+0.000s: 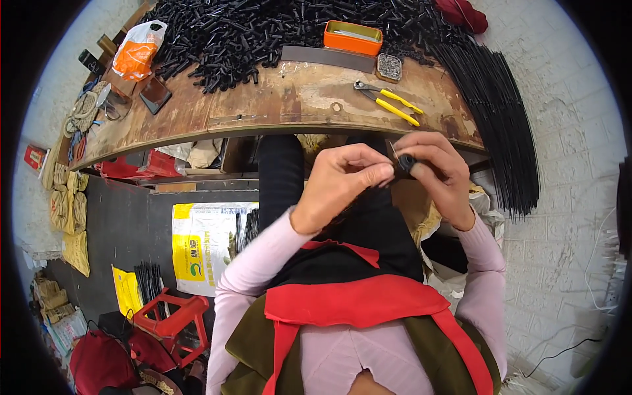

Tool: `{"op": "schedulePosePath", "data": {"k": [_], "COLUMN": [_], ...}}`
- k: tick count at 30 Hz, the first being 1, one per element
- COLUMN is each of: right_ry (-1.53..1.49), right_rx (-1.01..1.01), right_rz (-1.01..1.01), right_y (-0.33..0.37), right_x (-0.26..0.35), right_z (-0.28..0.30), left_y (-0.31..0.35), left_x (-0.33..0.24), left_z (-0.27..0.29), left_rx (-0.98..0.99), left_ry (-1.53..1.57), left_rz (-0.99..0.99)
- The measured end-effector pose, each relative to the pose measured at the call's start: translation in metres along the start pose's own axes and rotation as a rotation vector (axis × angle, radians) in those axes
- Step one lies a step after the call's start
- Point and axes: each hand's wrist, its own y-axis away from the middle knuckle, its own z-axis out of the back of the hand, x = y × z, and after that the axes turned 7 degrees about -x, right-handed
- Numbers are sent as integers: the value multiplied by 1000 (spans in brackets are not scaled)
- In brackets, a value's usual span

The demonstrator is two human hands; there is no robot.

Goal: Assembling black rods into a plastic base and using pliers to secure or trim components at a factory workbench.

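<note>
My right hand [440, 172] grips a short, black, round part [407, 164] between thumb and fingers, over my lap in front of the bench edge. Its end, with a hole in it, points toward me. Close against it, my left hand [345, 181] is closed in a pinch. Whatever sits in that pinch is too small and blurred to name. A thin, shiny sliver [393, 150] shows between the two hands, touching or nearly touching the black part. Beyond them on the bench lie yellow-handled pincers [390, 102], jaws to the left.
A heap of black tubular parts [243, 39] covers the back of the wooden bench [263, 105]. An orange tin [353, 38], a small box of metal bits [389, 67] and a phone [155, 95] are there too. Long black rods [503, 118] overhang the right end. A red stool [174, 322] stands lower left.
</note>
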Motion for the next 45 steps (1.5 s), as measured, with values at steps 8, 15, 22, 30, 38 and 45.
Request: {"op": "schedulePosePath", "data": {"k": [8, 15, 22, 30, 38, 45], "right_ry": [-407, -637, -665, -533, -456, 141], "right_rx": [-248, 134, 20, 1, -51, 49], "right_rz": [-215, -515, -505, -462, -419, -94], "right_y": [-34, -34, -42, -55, -50, -44], "right_x": [15, -28, -18, -17, -19, -32], "right_z": [-51, -104, -134, -145, -155, -134], "left_y": [17, 25, 30, 26, 25, 9], "left_x": [-21, -63, -74, -64, -57, -45], "left_z": [-1, 38, 52, 57, 53, 46], "left_rx": [-465, -489, -478, -555, -609, -599], "left_ry": [-617, -311, -255, -521, -478, -571], "left_rz": [-456, -521, -456, -577, -525, -553]}}
